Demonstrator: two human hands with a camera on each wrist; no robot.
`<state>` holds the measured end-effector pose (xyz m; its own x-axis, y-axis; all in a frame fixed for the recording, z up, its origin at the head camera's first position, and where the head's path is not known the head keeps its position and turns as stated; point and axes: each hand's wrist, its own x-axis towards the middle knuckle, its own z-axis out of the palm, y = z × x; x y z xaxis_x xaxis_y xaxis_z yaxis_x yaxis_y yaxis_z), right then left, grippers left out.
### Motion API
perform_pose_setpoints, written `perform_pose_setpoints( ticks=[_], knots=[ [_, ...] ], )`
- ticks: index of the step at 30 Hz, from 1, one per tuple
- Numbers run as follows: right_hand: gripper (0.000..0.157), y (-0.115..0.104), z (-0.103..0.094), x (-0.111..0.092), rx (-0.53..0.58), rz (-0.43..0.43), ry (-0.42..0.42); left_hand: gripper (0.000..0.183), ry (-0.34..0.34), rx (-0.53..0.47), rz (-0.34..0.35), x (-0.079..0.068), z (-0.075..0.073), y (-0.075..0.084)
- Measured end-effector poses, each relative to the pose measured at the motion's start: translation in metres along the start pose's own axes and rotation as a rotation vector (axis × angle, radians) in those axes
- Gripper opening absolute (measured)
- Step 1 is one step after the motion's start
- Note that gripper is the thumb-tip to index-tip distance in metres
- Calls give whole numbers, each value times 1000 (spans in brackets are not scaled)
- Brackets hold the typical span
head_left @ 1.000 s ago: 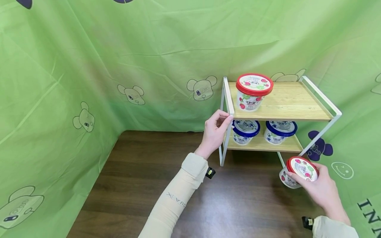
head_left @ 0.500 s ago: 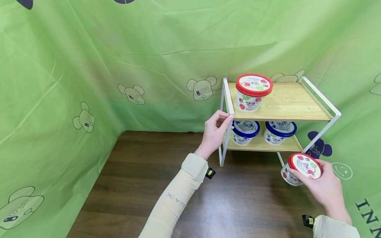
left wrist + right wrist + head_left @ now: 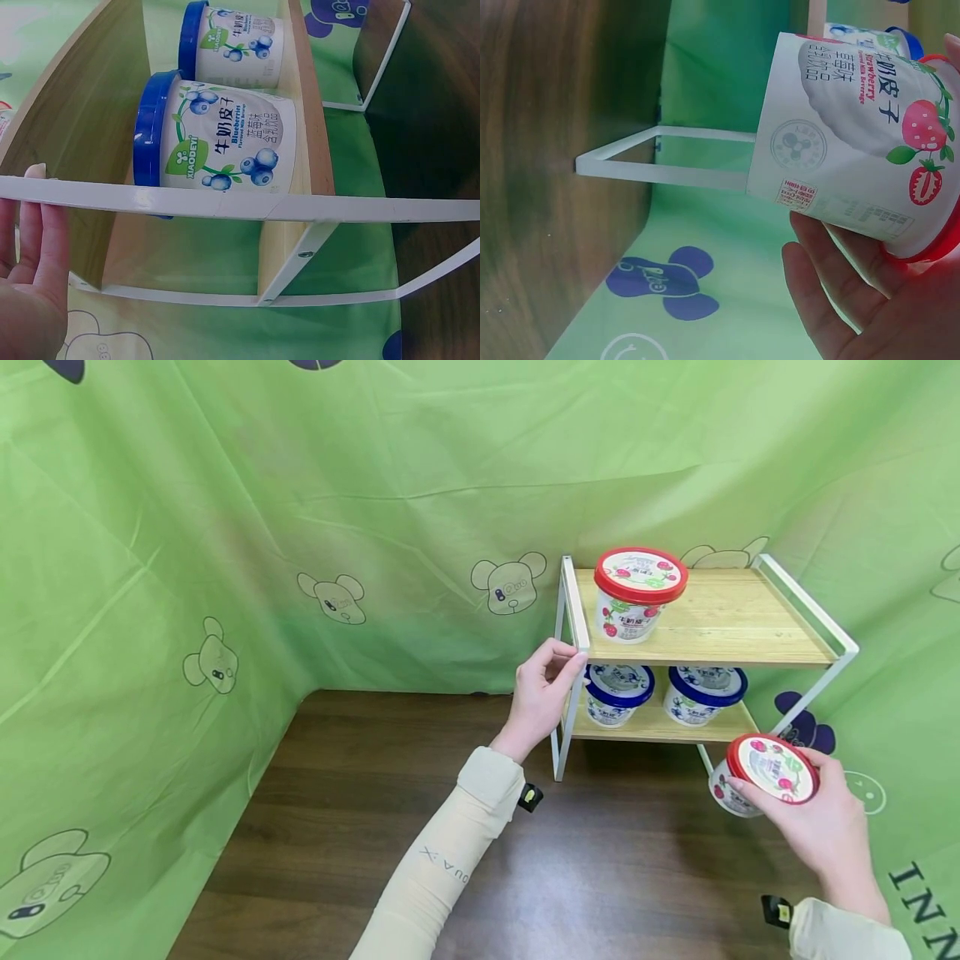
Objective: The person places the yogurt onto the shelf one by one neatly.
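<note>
My right hand (image 3: 821, 822) grips a strawberry milk beverage tub (image 3: 840, 135) with a red lid, thumb on one side and fingers on the other. The tub is tilted, in the air in front of the shelf's right side. My left hand (image 3: 540, 693) pinches the white metal frame (image 3: 225, 202) of the two-tier shelf at its front left corner. Another red-lidded tub (image 3: 633, 618) stands at the left of the wooden top board (image 3: 727, 618). Below it, a blue-lidded blueberry tub (image 3: 225, 139) and a second blue-lidded tub (image 3: 693, 708) stand side by side on the lower board (image 3: 652, 727).
The shelf stands on a dark wooden table (image 3: 600, 860), close to a green cloth backdrop (image 3: 390, 568) printed with bear heads. The right front leg (image 3: 667, 176) of the shelf lies near the held tub.
My right hand has lifted the strawberry tub upward, nearer the shelf's right front leg. The left hand keeps its place on the frame.
</note>
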<state>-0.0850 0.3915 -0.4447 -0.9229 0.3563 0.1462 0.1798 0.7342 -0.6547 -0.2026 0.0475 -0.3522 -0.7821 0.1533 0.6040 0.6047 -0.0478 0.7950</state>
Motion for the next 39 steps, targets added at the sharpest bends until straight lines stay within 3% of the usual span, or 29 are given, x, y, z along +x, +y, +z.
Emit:
perform_pose_setpoints(
  ticks=[8, 27, 34, 39],
  knots=[
    [110, -6, 0, 1, 43, 50, 4, 7, 1, 4, 8, 0, 0, -1],
    [105, -12, -1, 1, 121, 63, 73, 5, 15, -3, 15, 1, 1, -2],
    [96, -14, 0, 0, 150, 62, 123, 6, 32, 0, 19, 5, 6, -40],
    [91, -18, -1, 1, 194, 70, 173, 7, 28, -2, 3, 3, 5, -23]
  ],
)
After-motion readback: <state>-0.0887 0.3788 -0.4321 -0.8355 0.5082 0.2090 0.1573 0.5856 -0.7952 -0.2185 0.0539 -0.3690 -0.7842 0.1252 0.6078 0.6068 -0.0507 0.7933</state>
